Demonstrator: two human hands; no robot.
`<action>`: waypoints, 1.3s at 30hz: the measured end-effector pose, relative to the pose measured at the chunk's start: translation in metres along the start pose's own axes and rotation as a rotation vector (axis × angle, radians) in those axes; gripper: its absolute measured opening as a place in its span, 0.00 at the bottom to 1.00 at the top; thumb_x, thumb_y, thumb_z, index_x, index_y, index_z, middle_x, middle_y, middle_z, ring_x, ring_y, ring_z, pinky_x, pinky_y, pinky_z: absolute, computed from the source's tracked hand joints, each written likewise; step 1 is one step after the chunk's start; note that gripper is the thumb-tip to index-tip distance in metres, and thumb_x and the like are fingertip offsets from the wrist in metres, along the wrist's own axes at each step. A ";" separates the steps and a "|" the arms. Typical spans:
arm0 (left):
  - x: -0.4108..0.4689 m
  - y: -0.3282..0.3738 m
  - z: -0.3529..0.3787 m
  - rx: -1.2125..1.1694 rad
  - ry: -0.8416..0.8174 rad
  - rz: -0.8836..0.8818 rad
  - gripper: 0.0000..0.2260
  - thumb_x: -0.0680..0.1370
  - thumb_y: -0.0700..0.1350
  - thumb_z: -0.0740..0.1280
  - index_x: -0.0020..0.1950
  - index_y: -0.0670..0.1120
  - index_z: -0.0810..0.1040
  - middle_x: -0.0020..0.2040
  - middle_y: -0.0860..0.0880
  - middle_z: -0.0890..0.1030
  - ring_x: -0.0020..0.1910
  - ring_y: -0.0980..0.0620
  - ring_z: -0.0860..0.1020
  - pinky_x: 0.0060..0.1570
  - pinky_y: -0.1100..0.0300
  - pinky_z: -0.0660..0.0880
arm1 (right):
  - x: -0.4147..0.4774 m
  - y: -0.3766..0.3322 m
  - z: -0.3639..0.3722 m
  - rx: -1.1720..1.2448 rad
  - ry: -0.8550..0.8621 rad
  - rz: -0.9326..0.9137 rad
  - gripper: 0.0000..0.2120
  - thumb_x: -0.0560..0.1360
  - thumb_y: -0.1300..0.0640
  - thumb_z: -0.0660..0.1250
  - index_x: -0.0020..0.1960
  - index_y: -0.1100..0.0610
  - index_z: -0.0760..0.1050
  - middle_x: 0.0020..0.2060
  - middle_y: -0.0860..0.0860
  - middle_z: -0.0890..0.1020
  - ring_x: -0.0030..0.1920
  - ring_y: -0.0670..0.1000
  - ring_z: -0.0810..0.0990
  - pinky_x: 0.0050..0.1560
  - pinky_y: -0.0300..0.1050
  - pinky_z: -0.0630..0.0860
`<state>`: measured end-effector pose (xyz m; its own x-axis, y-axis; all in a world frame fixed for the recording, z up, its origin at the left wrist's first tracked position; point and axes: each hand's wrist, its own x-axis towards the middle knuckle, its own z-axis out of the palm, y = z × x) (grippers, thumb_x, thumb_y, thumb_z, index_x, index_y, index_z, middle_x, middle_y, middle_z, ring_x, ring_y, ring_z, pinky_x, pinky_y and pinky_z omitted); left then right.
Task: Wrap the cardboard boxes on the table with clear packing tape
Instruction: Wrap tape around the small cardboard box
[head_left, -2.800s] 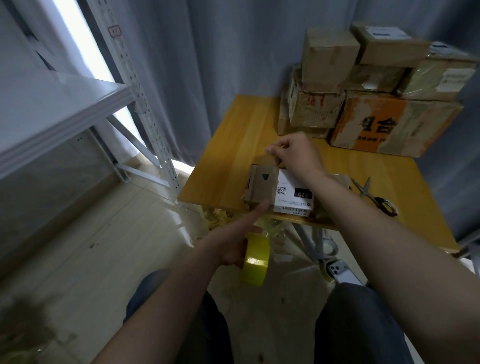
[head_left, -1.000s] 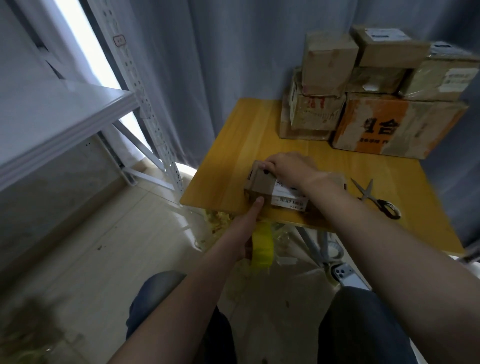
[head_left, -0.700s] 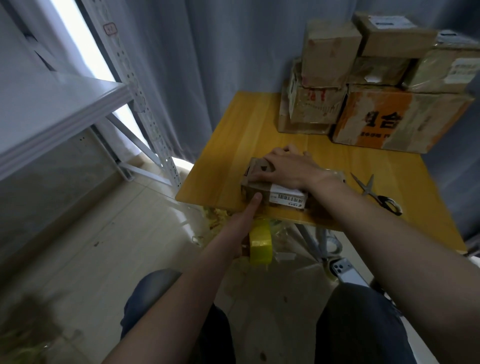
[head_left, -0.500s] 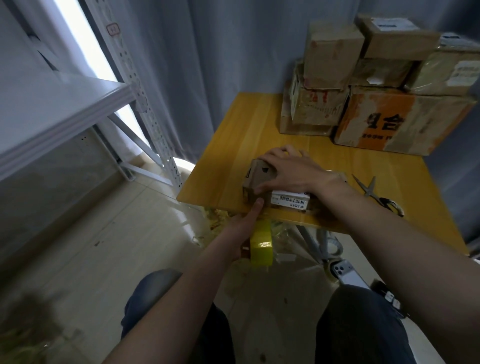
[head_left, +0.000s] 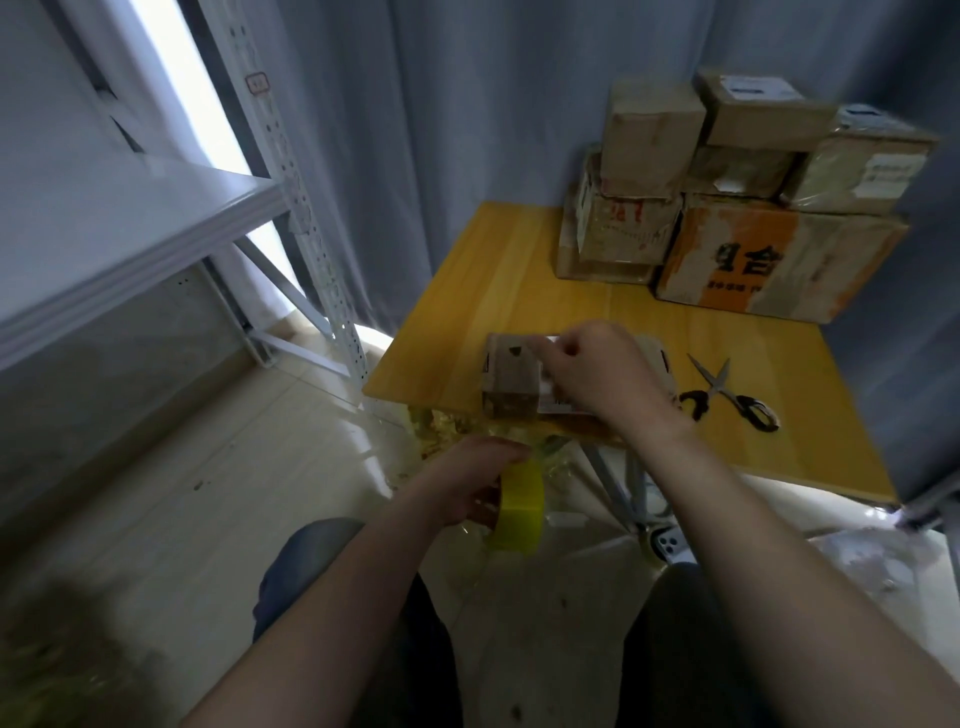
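right hand (head_left: 602, 379) fingers (head_left: 563, 349): curled, clamped on top of small box (head_left: 511, 382); blurred
small box: beneath them, at near table (head_left: 467, 312) edge
left hand (head_left: 462, 483) fingers (head_left: 506, 451): wrapped round tape roll (head_left: 519, 506), below box, apart
scissors (head_left: 727, 395): right of right hand, on table

The yellow table (head_left: 524, 280) carries a small cardboard box (head_left: 511, 376) at its front edge, scissors (head_left: 726, 392) beside it, stacked boxes (head_left: 753, 260) behind.

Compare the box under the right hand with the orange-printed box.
The small box lies at the table's near edge, held by the right hand; the orange-printed box sits at the back, untouched, with boxes stacked on it. The orange-printed box is clearly larger than the small box. Both are cardboard.
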<state>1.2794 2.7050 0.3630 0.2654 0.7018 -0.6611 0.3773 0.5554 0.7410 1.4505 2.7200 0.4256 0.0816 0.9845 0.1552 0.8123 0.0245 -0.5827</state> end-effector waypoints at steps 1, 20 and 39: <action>-0.002 0.000 0.001 0.005 -0.001 0.011 0.07 0.83 0.48 0.68 0.59 0.49 0.79 0.61 0.39 0.80 0.58 0.36 0.81 0.59 0.38 0.79 | -0.016 0.004 0.002 0.017 -0.110 0.112 0.28 0.82 0.37 0.61 0.37 0.57 0.79 0.30 0.54 0.82 0.27 0.50 0.77 0.35 0.49 0.77; -0.013 0.022 -0.041 0.946 0.584 0.742 0.24 0.74 0.49 0.68 0.69 0.50 0.70 0.62 0.50 0.74 0.58 0.46 0.75 0.56 0.47 0.78 | -0.096 0.040 0.087 0.944 -0.316 0.477 0.17 0.80 0.48 0.71 0.57 0.62 0.84 0.48 0.61 0.88 0.51 0.63 0.87 0.62 0.66 0.79; 0.031 0.058 -0.045 1.204 0.438 0.974 0.43 0.65 0.59 0.79 0.76 0.48 0.69 0.62 0.47 0.81 0.55 0.45 0.81 0.51 0.51 0.78 | -0.110 0.023 0.067 0.680 0.161 0.291 0.16 0.83 0.51 0.66 0.41 0.57 0.80 0.27 0.46 0.82 0.27 0.42 0.81 0.29 0.37 0.74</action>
<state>1.2698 2.7796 0.3908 0.6279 0.7458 0.2227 0.7250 -0.6645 0.1810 1.4213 2.6234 0.3417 0.3642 0.9313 0.0037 0.2136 -0.0797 -0.9737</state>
